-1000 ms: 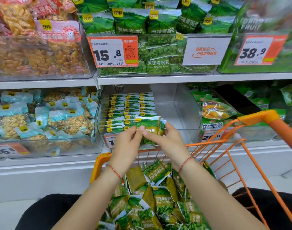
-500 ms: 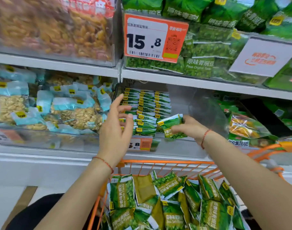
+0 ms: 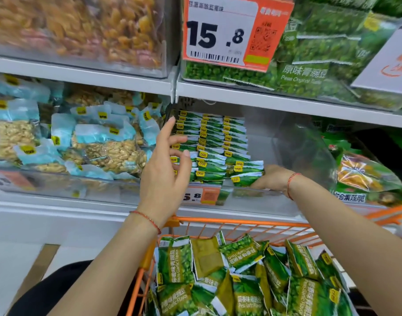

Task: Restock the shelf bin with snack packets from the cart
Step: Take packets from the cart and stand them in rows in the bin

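Observation:
A clear shelf bin (image 3: 296, 144) on the middle shelf holds three neat rows of green pea snack packets (image 3: 213, 142). My right hand (image 3: 270, 179) reaches over the bin's front edge and holds a small stack of green packets (image 3: 246, 174) at the front of the right row. My left hand (image 3: 165, 172) hovers in front of the left row, fingers spread and relaxed, holding nothing. Below, the orange cart (image 3: 236, 222) is full of loose green garlic pea packets (image 3: 241, 279).
A bin of blue nut packets (image 3: 81, 142) sits to the left, and a bin with mixed snack bags (image 3: 364, 174) to the right. The shelf above carries green pea bags (image 3: 309, 55), a 15.8 price tag (image 3: 229, 33) and orange snacks (image 3: 81, 30).
Both hands held the stack above the cart one second ago. The right hand has carried it into the bin's right row, and the left hand has let go and lifted, fingers spread.

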Demonstrator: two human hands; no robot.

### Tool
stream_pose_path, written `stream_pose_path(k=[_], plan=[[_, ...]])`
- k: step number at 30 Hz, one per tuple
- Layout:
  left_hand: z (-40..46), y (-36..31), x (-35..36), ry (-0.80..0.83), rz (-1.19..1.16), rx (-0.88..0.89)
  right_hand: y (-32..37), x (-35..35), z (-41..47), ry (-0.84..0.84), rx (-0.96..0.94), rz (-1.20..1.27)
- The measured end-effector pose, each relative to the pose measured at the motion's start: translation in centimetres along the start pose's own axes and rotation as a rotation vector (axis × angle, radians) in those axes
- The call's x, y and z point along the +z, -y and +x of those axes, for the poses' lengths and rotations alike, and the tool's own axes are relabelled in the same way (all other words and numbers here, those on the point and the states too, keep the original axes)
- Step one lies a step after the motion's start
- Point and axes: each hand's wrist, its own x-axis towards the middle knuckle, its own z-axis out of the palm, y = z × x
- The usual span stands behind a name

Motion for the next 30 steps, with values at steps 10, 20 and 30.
stream_pose_path(k=[10, 20, 30], plan=[[0.0, 0.5, 0.0, 0.027, 0.066, 0.025, 2.0, 1.1, 1.2, -0.02, 0.108, 0.065], [0.0, 0.6, -0.2, 0.051, 0.087, 0.025, 1.6, 1.2, 0.8, -0.074, 0.009, 0.053], [-0.1, 0.7, 0.4, 0.068, 0.084, 0.011, 2.0, 1.6, 0.4, -0.081, -0.05, 0.107]])
